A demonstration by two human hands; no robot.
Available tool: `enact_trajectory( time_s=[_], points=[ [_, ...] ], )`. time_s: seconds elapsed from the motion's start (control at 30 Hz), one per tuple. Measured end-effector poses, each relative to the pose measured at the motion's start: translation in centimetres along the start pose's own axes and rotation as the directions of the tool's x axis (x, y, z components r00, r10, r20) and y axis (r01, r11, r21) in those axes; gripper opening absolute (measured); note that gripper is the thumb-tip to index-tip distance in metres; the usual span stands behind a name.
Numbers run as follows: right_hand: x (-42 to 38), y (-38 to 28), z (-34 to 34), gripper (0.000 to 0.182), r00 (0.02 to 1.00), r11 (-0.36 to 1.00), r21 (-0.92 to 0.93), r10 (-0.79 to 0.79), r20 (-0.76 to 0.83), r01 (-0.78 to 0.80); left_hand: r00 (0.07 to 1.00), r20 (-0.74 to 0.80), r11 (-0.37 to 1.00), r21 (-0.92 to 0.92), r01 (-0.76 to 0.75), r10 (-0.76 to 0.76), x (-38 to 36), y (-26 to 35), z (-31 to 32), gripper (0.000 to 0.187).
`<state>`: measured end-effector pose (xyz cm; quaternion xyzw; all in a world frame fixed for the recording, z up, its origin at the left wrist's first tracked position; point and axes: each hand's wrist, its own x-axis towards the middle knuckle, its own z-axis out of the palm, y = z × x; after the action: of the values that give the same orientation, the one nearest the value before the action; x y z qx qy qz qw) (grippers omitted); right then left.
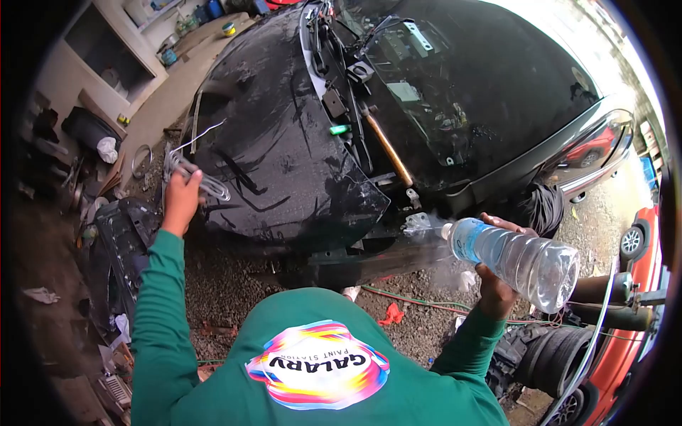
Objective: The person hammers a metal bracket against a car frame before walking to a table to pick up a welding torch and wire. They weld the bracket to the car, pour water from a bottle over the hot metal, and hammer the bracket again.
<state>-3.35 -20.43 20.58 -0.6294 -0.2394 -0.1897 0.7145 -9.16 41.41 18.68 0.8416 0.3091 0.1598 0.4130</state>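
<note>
At the left, my left hand (184, 193) is closed around a bundle of bent metal wire (212, 187), one end of which sticks out over the dusty black hood (277, 142). My right hand (497, 284) grips a large clear plastic bottle (515, 263) with a blue label. The bottle lies tilted almost sideways, its neck pointing left at a metal bracket (422, 224) by the car's front corner. A fine spray or mist shows around the neck. Clear liquid is visible inside the bottle.
A hammer with a wooden handle (387, 149) and a green object (340, 130) lie near the windshield base. Tires (558, 358) and a red car (643, 245) are at the right. Hoses (419, 301) and a red cloth (391, 314) lie on gravel. Car parts (128, 241) stand at the left.
</note>
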Motion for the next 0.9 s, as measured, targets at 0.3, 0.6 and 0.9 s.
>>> enact_trajectory(
  time_s=[0.3,0.6,0.9],
  points=[
    [-1.0,0.2,-0.9,0.084,0.993,0.983,-0.146,-0.116,-0.017,0.113,0.945,-0.087,0.945,0.118,-0.304,0.314,14.6,17.6,20.7,0.029],
    [-1.9,1.5,-2.2,0.085,0.998,0.995,-0.081,-0.064,-0.003,0.063,0.680,-0.236,0.678,0.530,-0.509,0.695,18.6,26.5,36.8,0.022],
    [-1.9,1.9,-2.2,0.083,0.999,0.998,-0.048,-0.038,0.010,0.039,0.880,0.232,0.805,0.358,-0.474,0.415,14.3,24.9,42.4,0.061]
  ],
)
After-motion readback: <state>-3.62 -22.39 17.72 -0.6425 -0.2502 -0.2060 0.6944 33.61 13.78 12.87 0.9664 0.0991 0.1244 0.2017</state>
